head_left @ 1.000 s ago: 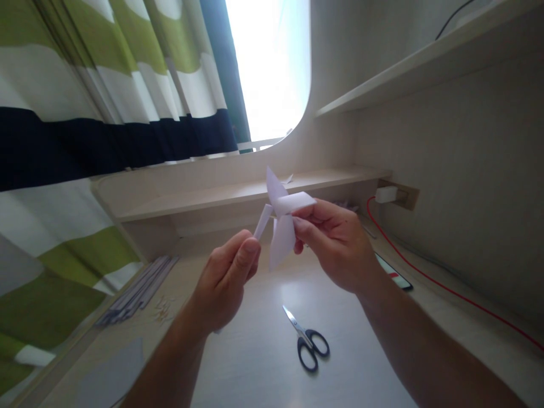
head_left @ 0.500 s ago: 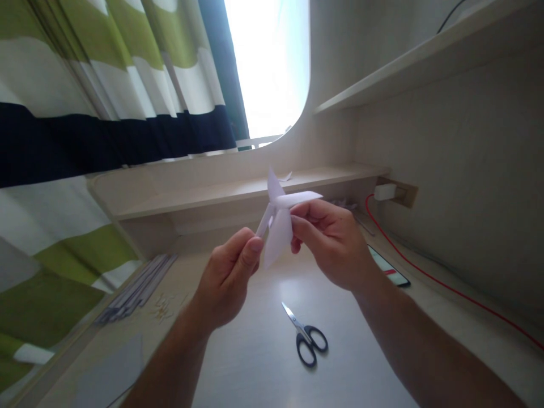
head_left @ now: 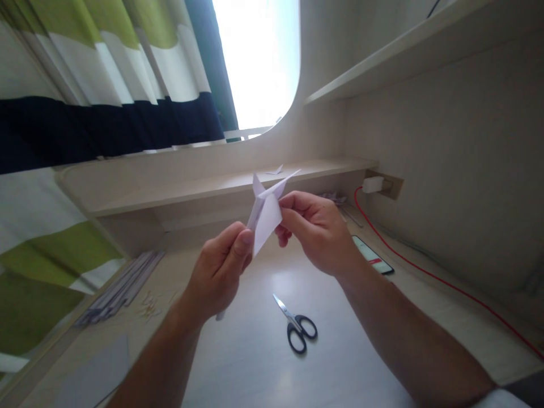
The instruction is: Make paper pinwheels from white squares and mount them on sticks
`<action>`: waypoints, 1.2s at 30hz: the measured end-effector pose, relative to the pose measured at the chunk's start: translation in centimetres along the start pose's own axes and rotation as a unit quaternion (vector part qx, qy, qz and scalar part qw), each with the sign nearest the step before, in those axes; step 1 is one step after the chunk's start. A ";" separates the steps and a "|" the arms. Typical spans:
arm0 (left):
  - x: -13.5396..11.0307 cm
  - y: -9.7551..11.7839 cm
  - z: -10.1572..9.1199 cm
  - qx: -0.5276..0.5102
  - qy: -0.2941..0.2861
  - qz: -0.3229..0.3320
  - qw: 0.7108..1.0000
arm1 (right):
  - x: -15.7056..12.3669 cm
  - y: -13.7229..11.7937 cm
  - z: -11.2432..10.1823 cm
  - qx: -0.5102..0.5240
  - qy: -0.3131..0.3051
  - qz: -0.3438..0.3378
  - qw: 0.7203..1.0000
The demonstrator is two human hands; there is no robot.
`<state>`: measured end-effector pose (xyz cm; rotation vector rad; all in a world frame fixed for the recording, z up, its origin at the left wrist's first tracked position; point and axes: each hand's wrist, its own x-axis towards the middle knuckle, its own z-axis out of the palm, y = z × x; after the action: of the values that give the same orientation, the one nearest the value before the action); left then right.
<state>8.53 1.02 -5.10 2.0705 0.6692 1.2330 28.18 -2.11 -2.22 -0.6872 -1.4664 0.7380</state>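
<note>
A white folded-paper pinwheel shape [head_left: 268, 214] with several pointed blades is held up between both hands, above the desk. My left hand [head_left: 225, 266] is closed, its thumb and fingers pinching the lower left part of the paper. From the other side, my right hand [head_left: 317, 232] pinches the right edge of a blade between thumb and forefinger. Scissors with black handles [head_left: 295, 326] lie on the desk below the hands, blades pointing away. The inner folds of the paper are partly hidden by the fingers.
Rolled or folded paper strips [head_left: 121, 289] lie at the left, beside a scatter of small pale pieces [head_left: 149, 306] and a flat sheet [head_left: 93, 374]. At the right are a phone [head_left: 373, 255], a red cable [head_left: 408, 266] and a white charger [head_left: 373, 184]. A shelf [head_left: 204, 190] runs behind.
The paper shape has turned, so its right blade now slants upward and its front blade leans nearer the left hand. The whole view has shifted slightly.
</note>
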 end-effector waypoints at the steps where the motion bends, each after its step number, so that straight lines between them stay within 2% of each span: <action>1: 0.1 -0.1 0.1 -0.004 -0.002 -0.003 1.000 | 0.1 0.1 0.0 -0.001 -0.002 0.004 1.000; 5: 0.9 -0.8 0.4 -0.067 0.006 -0.020 0.998 | 0.6 0.8 -0.2 -0.001 0.002 0.020 1.000; 10: 2.3 -1.6 0.2 -0.183 0.089 -0.068 0.977 | 1.2 1.7 -0.8 -0.074 0.022 0.040 0.996; 12: 2.8 -2.1 0.1 -0.236 0.123 -0.087 0.960 | 1.2 2.3 -0.7 -0.142 -0.023 0.073 0.987; 15: 3.1 -3.2 0.1 -0.315 0.149 -0.118 0.930 | 0.8 3.7 0.6 -0.232 -0.158 0.133 0.951; 17: 3.3 -3.9 0.1 -0.347 0.162 -0.134 0.914 | 0.4 4.9 2.0 -0.244 -0.231 0.164 0.927; 19: 3.3 -4.5 0.1 -0.361 0.174 -0.138 0.906 | -0.1 6.0 3.5 -0.203 -0.261 0.196 0.923; 23: 3.4 -5.3 -0.2 -0.364 0.183 -0.135 0.903 | -0.9 7.5 5.7 -0.125 -0.251 0.228 0.932; 27: 3.3 -5.9 -0.2 -0.350 0.190 -0.137 0.907 | -1.4 8.0 6.6 -0.098 -0.235 0.238 0.937; 32: 3.4 -7.4 0.3 -0.317 0.201 -0.137 0.917 | -1.6 8.8 7.0 -0.116 -0.203 0.234 0.944; 36: 3.1 -9.3 0.6 -0.269 0.187 -0.159 0.931 | -2.1 10.2 6.3 -0.164 -0.189 0.242 0.937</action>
<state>9.48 9.31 -10.38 1.2385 0.7018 1.4339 21.69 2.20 -11.56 -1.2456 -1.8188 1.0566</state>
